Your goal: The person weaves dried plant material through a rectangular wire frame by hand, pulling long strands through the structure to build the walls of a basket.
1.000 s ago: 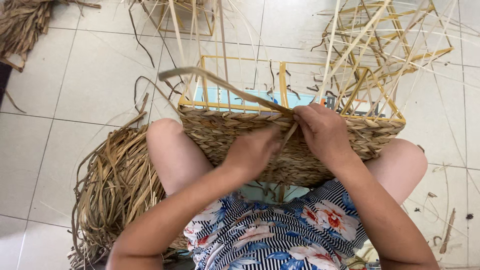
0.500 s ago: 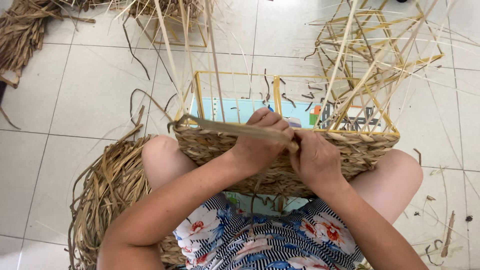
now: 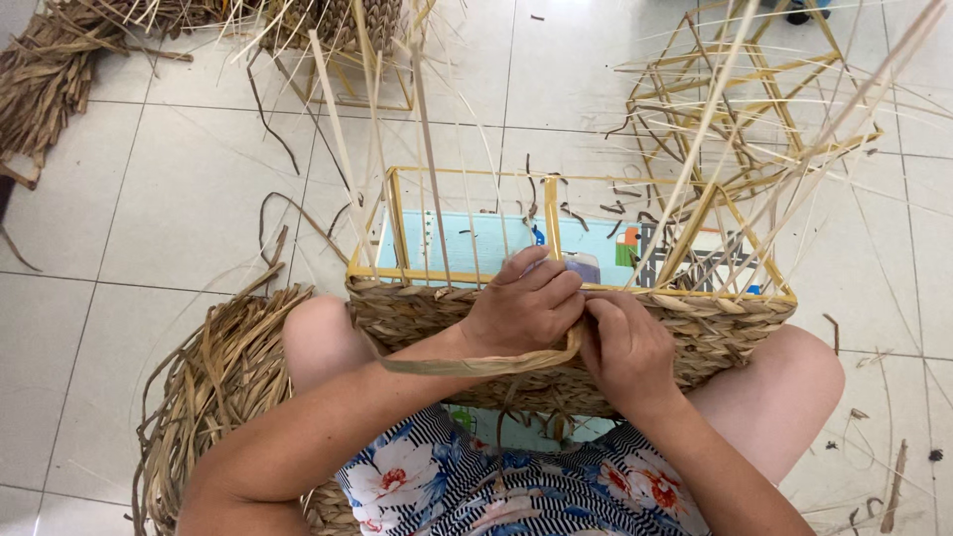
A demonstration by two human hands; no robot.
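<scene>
Strand [image 3: 476,364] swung down since before, now lying left-right, both hands seemingly pinching it, left [image 3: 521,308], right [image 3: 625,347], basket [image 3: 715,323]

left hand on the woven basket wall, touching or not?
Touching. The head view shows the left hand pressed on the rim of the woven basket wall, fingers curled over it and gripping a flat straw strand.

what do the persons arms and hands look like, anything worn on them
Both arms are bare, with no sleeves in view. The left hand and right hand wear no gloves; no rings, watch or bracelets show. Lower down is a striped, floral-print garment.
</scene>
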